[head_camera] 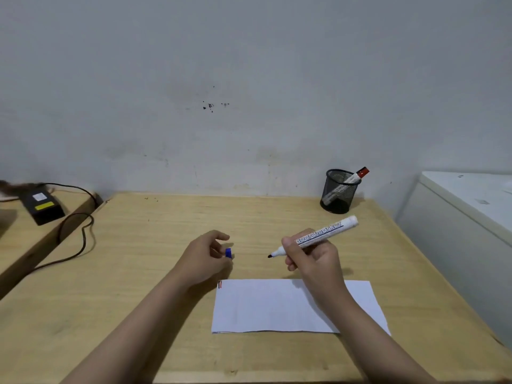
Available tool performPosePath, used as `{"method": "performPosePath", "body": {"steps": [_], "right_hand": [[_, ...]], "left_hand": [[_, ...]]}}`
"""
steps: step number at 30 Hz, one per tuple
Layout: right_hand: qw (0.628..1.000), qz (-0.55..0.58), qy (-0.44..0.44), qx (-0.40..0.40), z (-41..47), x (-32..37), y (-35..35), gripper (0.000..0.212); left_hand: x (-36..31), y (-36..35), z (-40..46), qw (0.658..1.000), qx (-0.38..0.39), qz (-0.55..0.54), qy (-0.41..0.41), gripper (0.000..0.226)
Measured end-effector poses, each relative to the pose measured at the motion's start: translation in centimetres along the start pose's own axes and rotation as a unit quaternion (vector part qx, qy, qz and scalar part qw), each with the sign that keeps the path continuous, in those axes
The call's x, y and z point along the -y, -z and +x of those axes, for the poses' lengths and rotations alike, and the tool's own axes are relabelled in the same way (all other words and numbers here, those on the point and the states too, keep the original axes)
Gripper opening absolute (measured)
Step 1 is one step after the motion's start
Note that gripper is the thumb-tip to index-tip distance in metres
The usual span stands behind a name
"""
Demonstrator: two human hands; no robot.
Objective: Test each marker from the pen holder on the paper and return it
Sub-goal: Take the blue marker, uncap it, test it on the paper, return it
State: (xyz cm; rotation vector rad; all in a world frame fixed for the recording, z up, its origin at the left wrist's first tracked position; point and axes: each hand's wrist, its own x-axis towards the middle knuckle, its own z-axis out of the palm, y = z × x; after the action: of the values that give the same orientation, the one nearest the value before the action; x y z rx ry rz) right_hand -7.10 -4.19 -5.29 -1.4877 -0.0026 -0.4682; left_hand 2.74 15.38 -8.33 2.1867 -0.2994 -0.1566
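Observation:
My right hand (311, 256) grips an uncapped white marker (322, 235) above the desk, its dark tip pointing left, just beyond the far edge of the white paper (277, 306). My left hand (205, 256) pinches the marker's blue cap (228, 253), a short gap left of the tip. The paper lies flat near the front of the desk and has two short strokes, one red and one black (220, 284), at its far left corner. A black mesh pen holder (339, 191) stands at the back right with a red-capped marker (357, 174) leaning inside it.
The wooden desk (138, 273) meets a pale wall. On a lower surface at the left sits a black power adapter (41, 207) whose cable (83, 239) loops onto the desk. A white cabinet (465, 217) stands close along the right edge.

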Motion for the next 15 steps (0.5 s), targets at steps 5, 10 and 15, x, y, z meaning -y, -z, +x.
{"method": "performPosePath", "body": {"steps": [5,10,15], "right_hand": [[0.999,-0.015,-0.038,0.027,0.0,-1.1,-2.2,0.022],[0.986,-0.044,-0.139,0.079,-0.3,-2.4,-5.0,0.014],[0.978,-0.101,-0.141,0.113,-1.4,-3.9,-5.8,0.012]], "left_hand": [[0.5,1.6,-2.3,0.997,-0.010,-0.076,-0.002,0.029],[1.3,2.3,-5.6,0.998,0.058,-0.029,-0.026,0.033],[2.6,2.2,-5.8,0.995,0.040,0.045,-0.084,0.041]]}}
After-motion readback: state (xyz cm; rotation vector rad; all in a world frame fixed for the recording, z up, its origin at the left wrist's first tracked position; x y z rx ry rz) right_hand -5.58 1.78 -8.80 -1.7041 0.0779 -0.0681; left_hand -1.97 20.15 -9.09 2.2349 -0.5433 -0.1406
